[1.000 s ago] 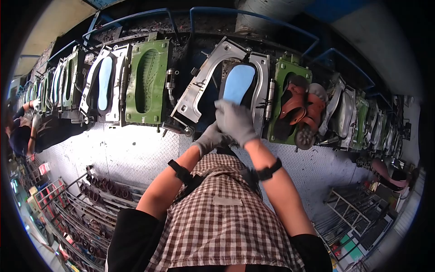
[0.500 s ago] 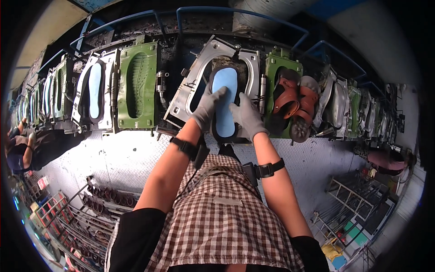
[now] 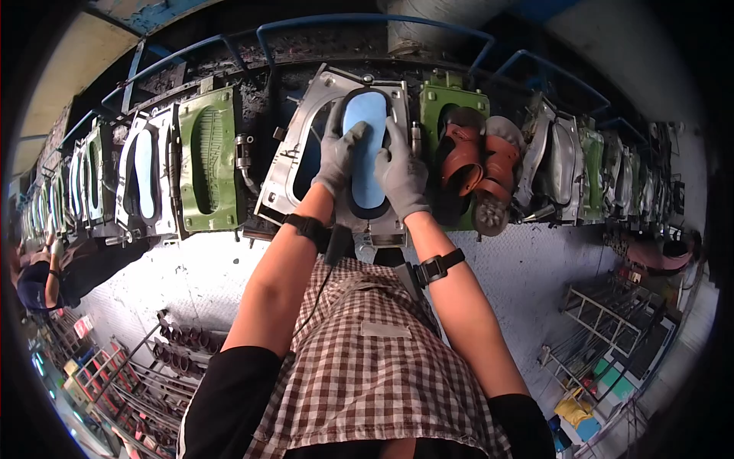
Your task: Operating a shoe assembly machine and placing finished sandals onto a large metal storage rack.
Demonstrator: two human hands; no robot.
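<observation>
A shoe sole [image 3: 368,172] with a light blue top and dark rim lies lengthwise over the right side of an open silver metal mould [image 3: 325,88]. My left hand [image 3: 335,157], in a grey glove, closes on its left edge with the thumb across the blue face. On the opposite edge, my gloved right hand [image 3: 401,176] also grips it, thumb on the top. Whether the sole is fully seated in the mould cannot be told. A dark cavity in the mould shows beside my left hand.
Green moulds stand at left [image 3: 226,153] and right [image 3: 455,96]. Reddish-brown shoes [image 3: 461,164] rest on the right one. A blue rail [image 3: 375,18] runs behind. Shoe racks [image 3: 180,344] stand behind at left. Other people are at far left [image 3: 40,283] and far right [image 3: 664,249].
The whole view has shifted, moving the bench leftward. The sole has moved up over the mould's right side with both hands, and my right hand has come further round its edge.
</observation>
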